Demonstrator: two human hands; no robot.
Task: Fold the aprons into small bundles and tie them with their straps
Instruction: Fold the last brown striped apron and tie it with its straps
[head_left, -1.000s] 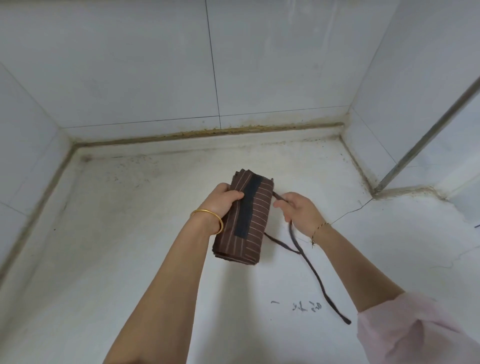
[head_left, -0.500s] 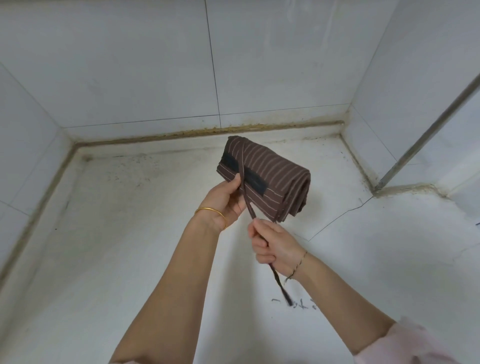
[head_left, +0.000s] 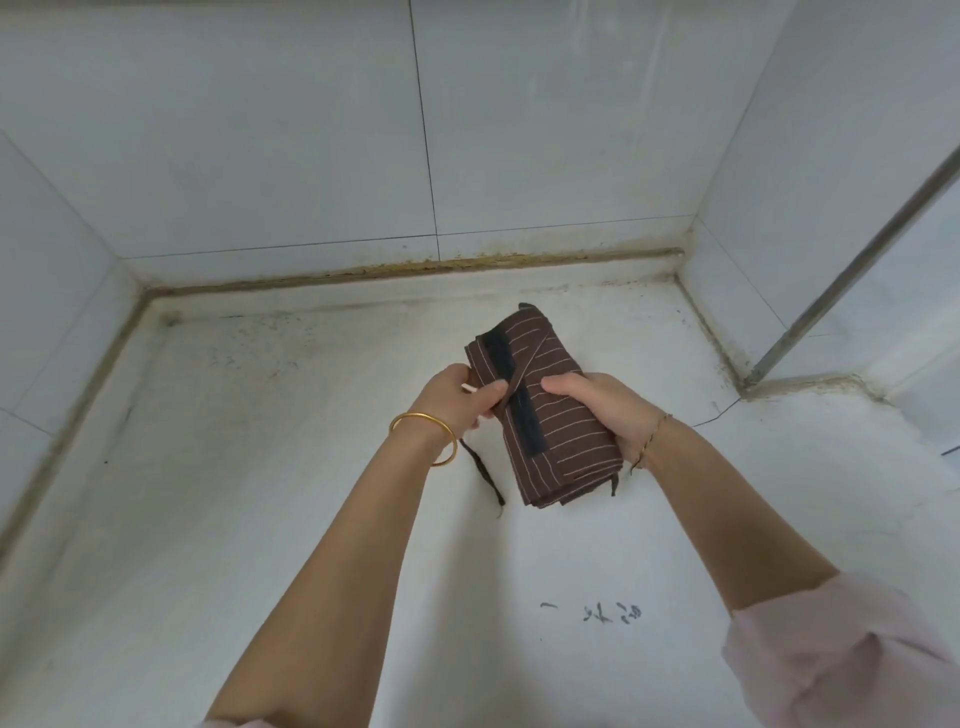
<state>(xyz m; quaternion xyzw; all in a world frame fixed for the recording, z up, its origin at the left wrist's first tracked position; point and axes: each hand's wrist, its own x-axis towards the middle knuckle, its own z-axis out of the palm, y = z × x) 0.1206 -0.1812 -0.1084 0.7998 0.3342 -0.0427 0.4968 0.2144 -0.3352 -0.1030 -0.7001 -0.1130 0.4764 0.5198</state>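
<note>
The apron (head_left: 566, 441), soft and light, would likely spring open; the right hand (head_left: 608, 410) grips its right side while the left hand (head_left: 452, 400) pinches the limp strap (head_left: 522, 364) crossing it.

Folded brown striped apron (head_left: 561, 436), strap (head_left: 527, 358) wrapped across

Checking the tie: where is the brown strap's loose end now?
Head view: the strap end dangles below the left hand, left of the folded brown striped apron bundle.
</note>
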